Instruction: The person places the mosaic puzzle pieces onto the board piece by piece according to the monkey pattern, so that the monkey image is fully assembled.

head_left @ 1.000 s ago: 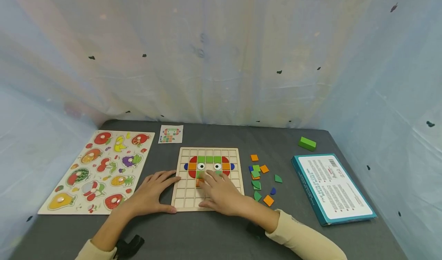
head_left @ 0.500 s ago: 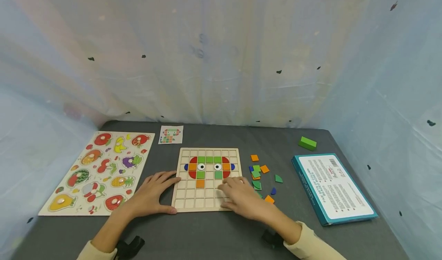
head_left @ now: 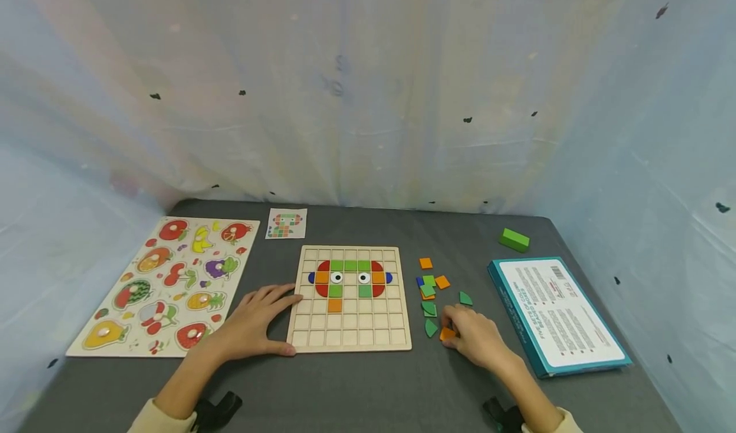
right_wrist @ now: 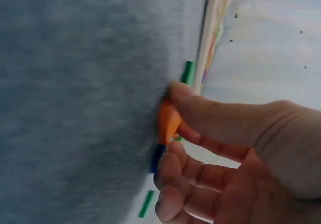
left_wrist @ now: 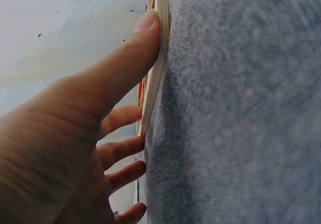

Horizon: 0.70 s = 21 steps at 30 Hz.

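A wooden grid board (head_left: 374, 338) lies in the middle of the table in the head view. Coloured tiles in it form a face-like pattern, with one orange square (head_left: 335, 305) below. My left hand (head_left: 253, 324) rests at the board's left edge, fingers spread; in the left wrist view its thumb (left_wrist: 147, 25) touches the wooden edge. Right of the board, my right hand (head_left: 474, 337) pinches an orange square tile (right_wrist: 169, 122) between thumb and fingers, low at the table. Part of that tile is hidden by the fingers.
Several loose green, orange and blue tiles (head_left: 428, 289) lie right of the board. A fruit puzzle board (head_left: 135, 350) is at left, a pattern card (head_left: 286, 223) behind. A blue-edged box (head_left: 558, 315) and a green block (head_left: 514, 240) stand at right.
My right hand has left the board, moving right to the loose tiles, and now pinches an orange square tile. An orange square shows in the board where the hand was. The left hand stays put.
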Available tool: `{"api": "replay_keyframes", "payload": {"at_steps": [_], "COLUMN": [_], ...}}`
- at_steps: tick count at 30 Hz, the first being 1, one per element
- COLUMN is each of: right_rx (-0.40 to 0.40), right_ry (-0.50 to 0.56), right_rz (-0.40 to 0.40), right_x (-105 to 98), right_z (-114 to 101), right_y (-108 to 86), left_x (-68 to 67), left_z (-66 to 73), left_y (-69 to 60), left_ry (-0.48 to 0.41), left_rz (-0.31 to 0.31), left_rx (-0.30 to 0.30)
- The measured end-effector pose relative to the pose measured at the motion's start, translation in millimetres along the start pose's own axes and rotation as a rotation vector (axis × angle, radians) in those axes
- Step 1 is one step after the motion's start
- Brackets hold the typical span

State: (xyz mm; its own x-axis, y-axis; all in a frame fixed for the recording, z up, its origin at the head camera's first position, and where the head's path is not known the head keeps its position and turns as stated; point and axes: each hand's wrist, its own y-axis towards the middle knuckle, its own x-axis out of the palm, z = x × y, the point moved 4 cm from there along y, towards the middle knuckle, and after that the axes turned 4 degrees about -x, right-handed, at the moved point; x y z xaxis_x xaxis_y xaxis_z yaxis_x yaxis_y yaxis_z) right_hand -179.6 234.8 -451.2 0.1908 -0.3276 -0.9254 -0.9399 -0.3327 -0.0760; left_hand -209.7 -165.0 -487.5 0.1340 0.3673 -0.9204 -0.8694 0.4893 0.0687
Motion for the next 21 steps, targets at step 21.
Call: {"api": "replay_keyframes", "payload": {"at_steps": [21], "right_rx": [-0.374], "right_ry": [0.518], "right_rz": [-0.035], "right_x": [29.4], "right_z": [-101.3], "right_y": [113.6], "left_x": [-2.4], "left_z": [1.7], "left_y": [-1.5], "left_ry": [-0.003], "left_rz": [0.022], "left_rx": [0.019]}}
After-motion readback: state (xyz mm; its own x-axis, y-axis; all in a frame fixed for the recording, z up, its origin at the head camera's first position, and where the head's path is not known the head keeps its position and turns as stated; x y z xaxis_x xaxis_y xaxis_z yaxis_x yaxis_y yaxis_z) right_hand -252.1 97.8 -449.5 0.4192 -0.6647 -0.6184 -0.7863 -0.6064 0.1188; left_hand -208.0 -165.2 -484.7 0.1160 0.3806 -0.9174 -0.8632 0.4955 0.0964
